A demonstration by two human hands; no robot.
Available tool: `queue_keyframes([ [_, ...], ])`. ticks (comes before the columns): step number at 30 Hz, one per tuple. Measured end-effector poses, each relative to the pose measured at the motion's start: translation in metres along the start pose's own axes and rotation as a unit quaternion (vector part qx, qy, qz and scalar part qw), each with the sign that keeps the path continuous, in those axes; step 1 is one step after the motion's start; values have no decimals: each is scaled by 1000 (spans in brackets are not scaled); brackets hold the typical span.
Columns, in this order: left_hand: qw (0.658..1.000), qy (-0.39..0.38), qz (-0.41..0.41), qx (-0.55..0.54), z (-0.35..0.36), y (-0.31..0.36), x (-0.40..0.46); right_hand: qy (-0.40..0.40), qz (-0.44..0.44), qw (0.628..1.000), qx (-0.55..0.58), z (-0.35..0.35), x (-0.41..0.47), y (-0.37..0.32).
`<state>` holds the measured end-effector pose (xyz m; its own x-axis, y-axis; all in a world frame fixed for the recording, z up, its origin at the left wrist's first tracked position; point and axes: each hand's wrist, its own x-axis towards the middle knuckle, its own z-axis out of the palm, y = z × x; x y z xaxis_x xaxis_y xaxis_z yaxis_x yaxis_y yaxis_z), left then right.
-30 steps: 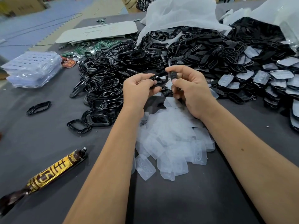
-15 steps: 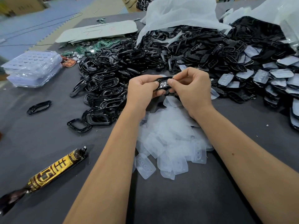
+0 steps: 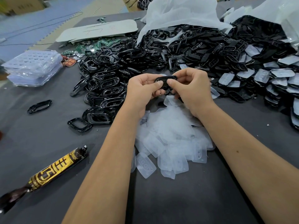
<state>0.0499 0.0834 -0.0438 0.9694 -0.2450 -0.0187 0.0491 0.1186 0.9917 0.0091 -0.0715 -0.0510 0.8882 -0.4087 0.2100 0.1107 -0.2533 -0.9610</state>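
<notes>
Centrally, both hands meet above the grey table [image 3: 194, 199]. Left hand [image 3: 142, 91]: fingers curled, thumb pressed on the near face of a black key shell [image 3: 165, 78], gripping its left end. Right hand [image 3: 192, 89]: fingers curled over the far edge, thumb on the near face, gripping the right end of the same shell. The shell thus lies between the two thumbs, held clear of the table with its long side roughly level; its lower part is hidden behind the thumbs.

Directly below the hands and between the forearms, a heap of translucent pads [image 3: 169, 135] lies on the table, its farthest pieces just under the hands. Beyond and to the left of the left hand lies a heap of black frames [image 3: 110, 81]. Further left, well apart from the hand, are a single black frame [image 3: 39, 106] and a stack of clear blister trays [image 3: 32, 68]. On the outer side of the left forearm, a gold-and-brown wrapped stick [image 3: 48, 173] lies slantwise.

To the right of the right hand, shells fitted with pale pads [image 3: 275, 76] lie in overlapping rows. Beyond both hands are green circuit boards [image 3: 100, 45], a grey card sheet [image 3: 97, 30] and a white plastic bag [image 3: 178, 15] that partly covers the black parts
</notes>
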Motion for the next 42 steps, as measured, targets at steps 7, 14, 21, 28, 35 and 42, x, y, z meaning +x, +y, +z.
queue_keyframes([
  [7, 999, 2, 12, 35, -4, 1, 0, -3, -37, 999, -38, -1, -1, -4],
  [14, 994, -2, 63, 84, -10, 6, 1, 37, -130, 977, -162, 1, -5, -18],
  [21, 995, 87, 39, 26, -36, 17, 5, -444, -148, 866, -177, 3, -19, -58],
  [28, 995, 92, 33, 7, -37, 14, 5, -595, -124, 713, -349, 31, -31, -70],
  [35, 995, 91, 29, 18, -33, 8, 7, -587, -101, 765, -244, 25, -18, -65],
  [42, 994, 82, 41, 55, -29, 9, 5, -505, -54, 859, -71, 14, -13, -41],
])
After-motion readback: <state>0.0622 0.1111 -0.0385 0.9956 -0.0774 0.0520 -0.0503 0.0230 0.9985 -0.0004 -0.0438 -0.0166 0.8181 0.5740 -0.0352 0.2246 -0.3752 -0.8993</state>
